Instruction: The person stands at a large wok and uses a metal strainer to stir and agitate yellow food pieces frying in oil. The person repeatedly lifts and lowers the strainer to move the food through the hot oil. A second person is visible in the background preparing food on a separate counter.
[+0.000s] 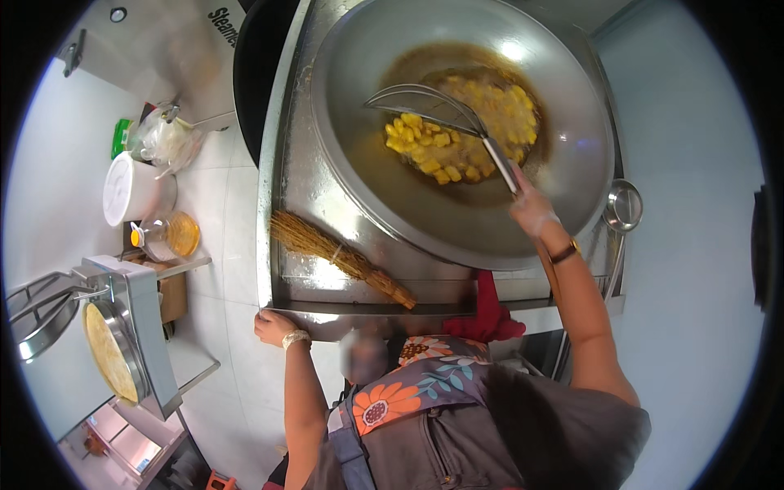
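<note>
A large metal wok (453, 226) fills the upper middle, with yellow food pieces (441, 174) bubbling in brown liquid. My right hand (533, 208) grips the handle of a long-handled metal skimmer (471, 125), whose wire-framed head rests at the food. My left hand (275, 327) is at the front left corner of the stainless steel stove top; its fingers lie against the edge, and whether they grip it is unclear. A straw whisk brush (343, 260) lies between that corner and the wok. A red cloth (487, 312) hangs over the front edge, below the wok.
At the right of the wok lies a metal ladle (623, 206). Left of the stove stand a white lidded bucket (128, 190), an oil bottle (171, 236) and a plastic bag (165, 141). A round pan with a pale yellow contents (107, 352) is at the far left.
</note>
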A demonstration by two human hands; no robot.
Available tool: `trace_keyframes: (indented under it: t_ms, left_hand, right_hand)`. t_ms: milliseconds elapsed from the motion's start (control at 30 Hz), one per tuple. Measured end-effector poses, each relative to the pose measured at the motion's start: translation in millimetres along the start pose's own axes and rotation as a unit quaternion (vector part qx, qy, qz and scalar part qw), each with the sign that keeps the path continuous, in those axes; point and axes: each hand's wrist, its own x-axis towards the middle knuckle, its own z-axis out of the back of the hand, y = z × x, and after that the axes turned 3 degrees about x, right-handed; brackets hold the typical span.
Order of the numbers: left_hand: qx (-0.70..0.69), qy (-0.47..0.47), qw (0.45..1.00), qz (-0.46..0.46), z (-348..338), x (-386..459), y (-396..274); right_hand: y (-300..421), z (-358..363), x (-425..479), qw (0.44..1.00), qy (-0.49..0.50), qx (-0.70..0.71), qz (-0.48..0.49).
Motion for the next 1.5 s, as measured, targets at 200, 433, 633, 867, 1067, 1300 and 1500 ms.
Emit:
trace_keyframes:
  t_ms: [200,433,633,867,1067,1300,1500]
  left_hand:
    - [0.032,0.0,0.999,0.011,-3.9,-1.0,4.3]
    - [0.028,0.001,1.0,0.001,-6.7,2.7,6.7]
    - [-0.007,0.004,1.0,0.026,-1.5,-0.2,2.8]
    - [-0.008,0.008,1.0,0.019,-3.2,-1.2,4.7]
    - [-0.019,-0.005,1.0,0.007,1.2,-4.2,1.1]
    - [-0.003,-0.014,1.0,0.007,-4.2,-0.4,4.5]
    - [0.012,-0.007,1.0,-0.004,-8.4,1.7,8.6]
  right_hand:
    - [-14.5,-4.3,-71.6,0.947,-0.042,0.309,-0.077]
    - [14.2,-48.6,-61.6,0.902,-0.051,0.396,-0.166]
    - [47.4,-58.6,-35.0,0.862,-0.038,0.469,-0.187]
    - [55.0,-85.3,-5.2,0.848,-0.041,0.487,-0.205]
    - [40.3,-85.7,-23.8,0.86,-0.049,0.459,-0.217]
    - [28.7,-62.5,-28.9,0.888,-0.033,0.39,-0.241]
    - [14.9,-53.6,-41.8,0.89,0.014,0.419,-0.181]
